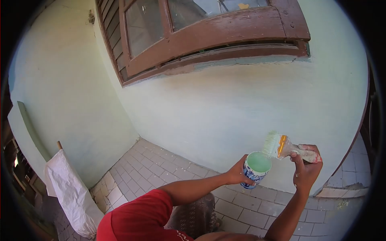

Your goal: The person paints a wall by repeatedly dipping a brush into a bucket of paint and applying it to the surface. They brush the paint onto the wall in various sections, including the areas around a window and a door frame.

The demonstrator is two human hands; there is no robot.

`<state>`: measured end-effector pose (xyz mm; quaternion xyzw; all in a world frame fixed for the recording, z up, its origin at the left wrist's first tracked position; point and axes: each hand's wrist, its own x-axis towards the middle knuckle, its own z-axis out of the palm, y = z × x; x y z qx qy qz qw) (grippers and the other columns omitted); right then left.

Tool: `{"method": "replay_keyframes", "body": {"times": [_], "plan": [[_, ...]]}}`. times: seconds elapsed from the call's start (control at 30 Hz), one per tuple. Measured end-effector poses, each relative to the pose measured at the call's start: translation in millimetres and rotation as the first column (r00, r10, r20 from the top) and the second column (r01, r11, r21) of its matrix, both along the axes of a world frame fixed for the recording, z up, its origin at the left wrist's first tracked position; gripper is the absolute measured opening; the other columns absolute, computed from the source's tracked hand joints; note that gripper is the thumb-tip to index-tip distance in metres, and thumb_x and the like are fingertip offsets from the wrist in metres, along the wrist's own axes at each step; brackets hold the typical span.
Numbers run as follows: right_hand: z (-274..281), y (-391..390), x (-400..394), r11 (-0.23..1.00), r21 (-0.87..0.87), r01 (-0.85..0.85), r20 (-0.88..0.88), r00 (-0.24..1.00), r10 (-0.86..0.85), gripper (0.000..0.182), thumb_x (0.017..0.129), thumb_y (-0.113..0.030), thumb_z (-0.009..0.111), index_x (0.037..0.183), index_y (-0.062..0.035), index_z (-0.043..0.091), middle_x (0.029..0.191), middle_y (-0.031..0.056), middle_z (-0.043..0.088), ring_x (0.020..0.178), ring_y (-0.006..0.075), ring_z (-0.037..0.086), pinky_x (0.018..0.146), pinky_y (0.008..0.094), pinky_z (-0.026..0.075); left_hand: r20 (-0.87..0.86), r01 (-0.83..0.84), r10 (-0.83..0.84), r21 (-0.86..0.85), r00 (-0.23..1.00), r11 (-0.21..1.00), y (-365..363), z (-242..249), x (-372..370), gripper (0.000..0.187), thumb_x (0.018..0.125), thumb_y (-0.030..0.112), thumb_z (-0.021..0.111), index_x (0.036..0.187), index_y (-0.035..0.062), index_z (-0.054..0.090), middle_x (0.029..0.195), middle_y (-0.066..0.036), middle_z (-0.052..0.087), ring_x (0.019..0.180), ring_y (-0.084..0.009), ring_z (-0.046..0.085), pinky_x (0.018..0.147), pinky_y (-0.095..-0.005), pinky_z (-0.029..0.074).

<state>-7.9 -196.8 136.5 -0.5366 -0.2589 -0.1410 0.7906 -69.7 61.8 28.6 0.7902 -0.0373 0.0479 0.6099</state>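
Below the brown wooden window frame (209,36), close to the pale green wall (225,108), the person held 2 things out in front. The left hand (238,173) was wrapped around a small paint cup (255,170), fingers curled closed about its side and thumb near the rim. That cup had a blue-and-white patterned outside and was filled almost to the top with pale mint-green paint, the same shade as the wall behind it. It sat upright, raised above the tiled floor (161,168).

The right hand (305,166) gripped the handle of a flat paintbrush (281,147), fingers closed firmly around it. Paint spatter dotted the hand and the pale handle. An orange-yellow band ran between handle and bristles, and the wide bristles were coated in the same light green, their tips fanned slightly. Those bristles hovered just above and to the right of the cup's rim, tilted up toward the wall; whether they touched the rim could not be told.

A red sleeve (136,219) covered the left upper arm at the bottom of the view. Further left, a white sack (72,193) leaned against the wall, with a wooden stick end showing just above it.
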Motion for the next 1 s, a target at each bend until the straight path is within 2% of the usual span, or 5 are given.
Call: {"method": "replay_keyframes", "body": {"times": [0.2,0.23,0.43,0.7,1.0], "plan": [[11.2,13.2,-18.2,0.988,-0.138,0.072,0.075,0.995,-0.062,0.031,0.075,0.007,0.085,0.098,0.0018,0.065,0.094,0.0102,0.072,0.083,0.0147,0.068,0.078,0.0278,0.055,0.053,0.065,-0.064,-0.025,0.997,0.998,-11.0,5.3,0.2,0.115,0.058,0.007,0.096,0.153,0.0054,0.032,0.139,-0.013,0.057,0.137,-0.0282,0.051,0.119,-0.0440,0.037],[15.1,21.3,-19.9,0.983,-0.125,0.137,0.238,0.966,-0.104,0.033,0.071,0.011,0.085,0.095,0.0006,0.065,0.099,0.0102,0.072,0.088,0.0156,0.069,0.081,0.0283,0.056,0.060,0.063,-0.062,-0.028,0.996,0.998,-9.7,6.5,-0.7,0.116,0.057,0.007,0.096,0.153,0.0051,0.031,0.140,-0.013,0.057,0.137,-0.0281,0.051,0.120,-0.0434,0.037],[11.5,22.3,-28.6,0.972,-0.234,0.020,0.059,0.998,-0.007,0.035,0.069,0.013,0.086,0.094,-0.0002,0.064,0.101,0.0110,0.072,0.094,0.0159,0.070,0.084,0.0288,0.056,0.086,0.096,-0.093,-0.039,0.992,0.995,0.9,7.7,1.0,0.115,0.058,0.010,0.097,0.154,0.0041,0.032,0.139,-0.014,0.057,0.134,-0.0282,0.054,0.115,-0.0416,0.041],[34.2,2.9,-53.6,0.867,-0.407,0.288,0.060,0.955,-0.290,0.030,0.075,0.003,0.089,0.093,0.0014,0.065,0.089,0.0100,0.077,0.080,0.0115,0.071,0.073,0.0255,0.057,0.276,-0.019,0.000,0.066,0.961,0.998,2.3,22.8,-5.6,0.109,0.060,0.017,0.099,0.148,0.0028,0.036,0.132,-0.015,0.060,0.126,-0.0296,0.060,0.108,-0.0402,0.047],[26.5,24.6,-48.8,0.736,-0.650,0.192,0.166,0.980,-0.109,0.030,0.072,-0.006,0.093,0.088,0.0005,0.068,0.078,0.0092,0.074,0.067,0.0122,0.068,0.064,0.0271,0.054,0.326,-0.096,0.058,0.101,0.944,0.990,7.3,18.0,-0.5,0.113,0.053,0.014,0.099,0.149,0.0069,0.040,0.141,-0.015,0.055,0.131,-0.0327,0.055,0.111,-0.0444,0.045]]}}
